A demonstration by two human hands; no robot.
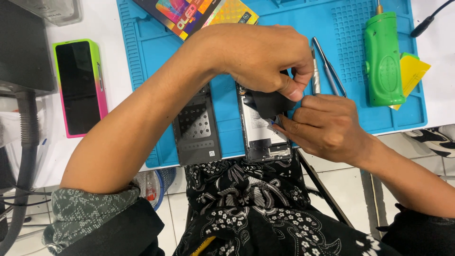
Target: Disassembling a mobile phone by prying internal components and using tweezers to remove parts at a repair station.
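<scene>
Over the blue work mat (227, 99), near its front edge, lies an opened phone (262, 137) with its insides exposed, back cover already off. Just left of it, well apart from the fingers, rests the removed dark back cover (195, 130), inner face up. Left hand (260, 59) reaching across from the left, thumb and fingers pinched narrowly on the upper edge of a black flexible piece (269, 102) lifted over the phone's upper half. Right hand (327, 127) closed in beside it, fingertips (284, 122) pressed at the lower corner of the same black piece, close against the phone body; cannot tell whether a small tool sits between those fingers. Judged from this: opening done, cover set aside, black piece partly raised but not yet clear of the phone, so inner work only at an early stage. Lying unused on the mat to the right: metal tweezers (329, 66) and a green handheld tool (382, 59), with a yellow card (413, 71) at the mat's edge. Off the mat to the left, a pink-and-green cased phone (80, 85); at the mat's far edge, a colourful box (194, 14).
</scene>
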